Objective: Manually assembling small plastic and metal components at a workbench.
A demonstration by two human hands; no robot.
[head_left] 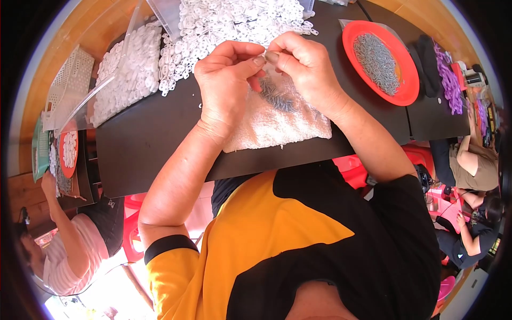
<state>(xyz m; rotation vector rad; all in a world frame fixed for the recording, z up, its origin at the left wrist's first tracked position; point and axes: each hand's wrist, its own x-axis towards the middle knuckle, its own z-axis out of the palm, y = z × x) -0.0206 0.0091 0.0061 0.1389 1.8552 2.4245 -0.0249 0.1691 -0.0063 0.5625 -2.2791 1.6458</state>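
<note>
Both hands up over the black table (144,133), meeting above a white towel (277,120); left hand (226,80) has thumb and forefinger pressed together, pinching a tiny pale piece (264,55) at the tips; right hand (304,66) pinches the same spot from the other side, fingertips touching the left's; other fingers of both curled in; the piece itself is too small to tell exactly what it is.

Under the hands, on the towel, a small heap of grey metal springs (278,98); towel lies flat near the table's near edge.

Beyond the hands, a big spread of white plastic clips (234,21) across the far side of the table; more of the same in a clear plastic bag (128,74) to the left; a white perforated basket (69,80) just left of the bag.

To the right, well apart from the hands, a red round tray (406,69) full of grey springs; further right a bunch of purple pieces (450,82).

Other people at work: one in a pink striped top (69,256) lower left beside a second small red tray (68,152) with white parts; others seated at the right edge (472,165).
</note>
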